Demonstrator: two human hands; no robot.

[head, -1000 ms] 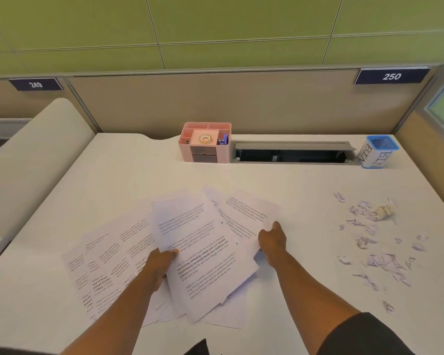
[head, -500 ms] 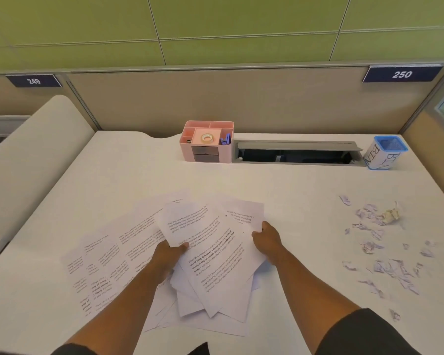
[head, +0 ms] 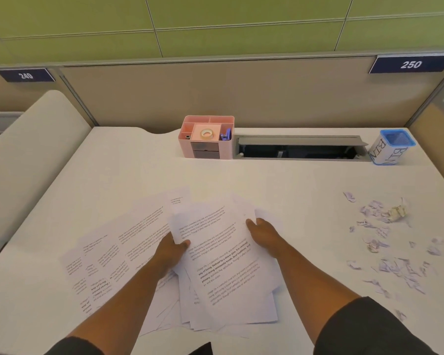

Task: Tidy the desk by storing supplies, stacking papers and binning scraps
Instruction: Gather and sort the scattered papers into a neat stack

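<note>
Papers (head: 223, 254) gathered tighter, seemingly between both hands' fingers (head: 251, 222).

Printed papers (head: 223, 265) fanned loosely; torn scraps (head: 392, 252) scattered right.

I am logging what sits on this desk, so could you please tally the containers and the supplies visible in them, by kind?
Pink desk organiser: 1
Blue-rimmed cup marked BIN: 1
Tape roll in the organiser: 1
Purple item in the organiser, kind unclear: 1
Total: 4
</note>
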